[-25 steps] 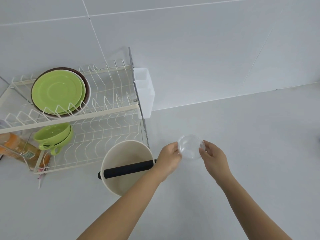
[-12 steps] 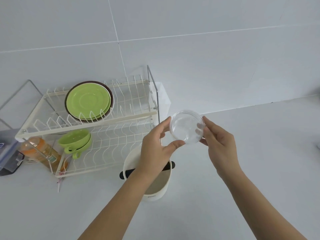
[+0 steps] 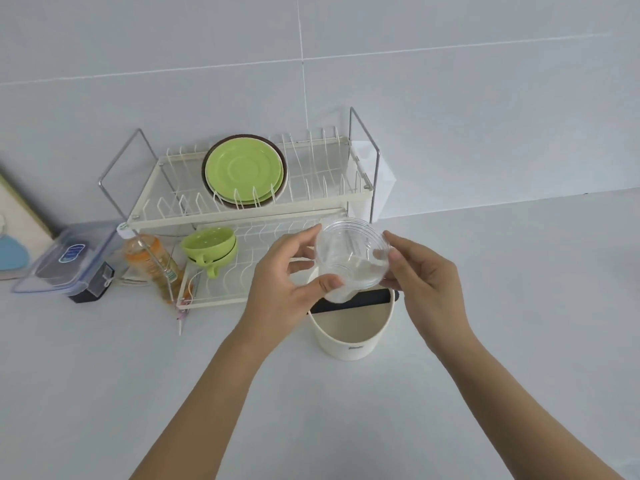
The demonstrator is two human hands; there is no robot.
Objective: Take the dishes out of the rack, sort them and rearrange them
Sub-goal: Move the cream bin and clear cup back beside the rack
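Both my hands hold a small clear plastic cup in the air, in front of the rack's right end and above a cream pot. My left hand pinches its left and lower side with thumb and fingers; my right hand grips its right rim. The white two-tier wire dish rack stands against the wall. Green plates with a brown plate behind stand upright on its upper tier. Two stacked green cups sit at the left of the lower tier.
A cream pot with a black handle across its top stands on the white counter just below my hands. Left of the rack are an orange bottle, a clear lidded container and a leaning board. A white utensil holder hangs on the rack's right end.
Both hands lifted the clear cup from counter level up over the pot and tilted it. The view swung left, bringing the container and board into sight.
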